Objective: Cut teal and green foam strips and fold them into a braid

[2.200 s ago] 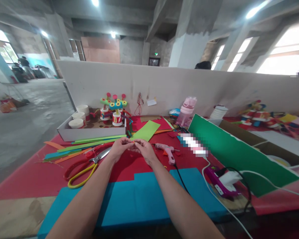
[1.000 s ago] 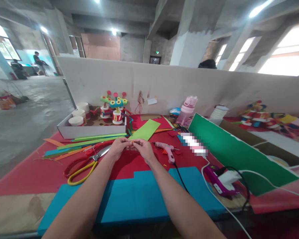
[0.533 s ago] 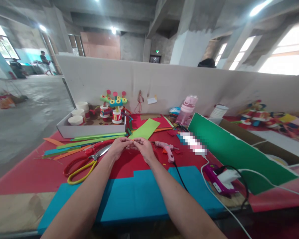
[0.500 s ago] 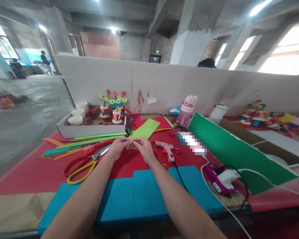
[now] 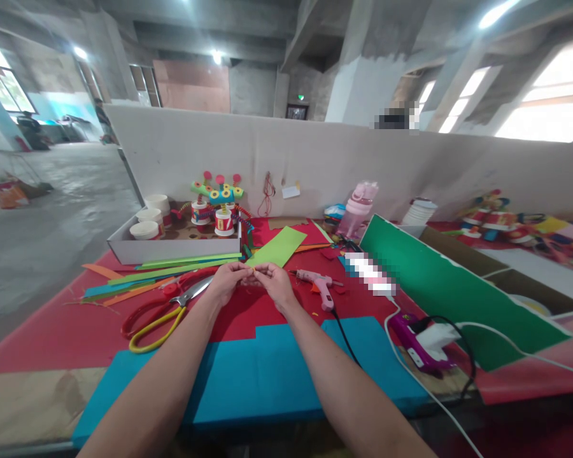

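Over the middle of the bench (image 5: 52,343) I see the left hand (image 5: 229,281) and the right hand (image 5: 275,284) meet, thumbs and fingers pinching a tiny orange scrap (image 5: 253,270) between them; it's too small for me to make out its shape. The scissors (image 5: 186,298) lie beside the left hand, handles toward the near edge. I have the glue gun (image 5: 317,280) just right of the right hand, and blue sheets (image 5: 262,375) along the near edge.

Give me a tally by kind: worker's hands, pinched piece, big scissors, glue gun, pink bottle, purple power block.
Left hand, right hand: 2
Pinched piece: 1
Big scissors: 1
Glue gun: 1
Pink bottle: 1
Purple power block: 1
Total: 7
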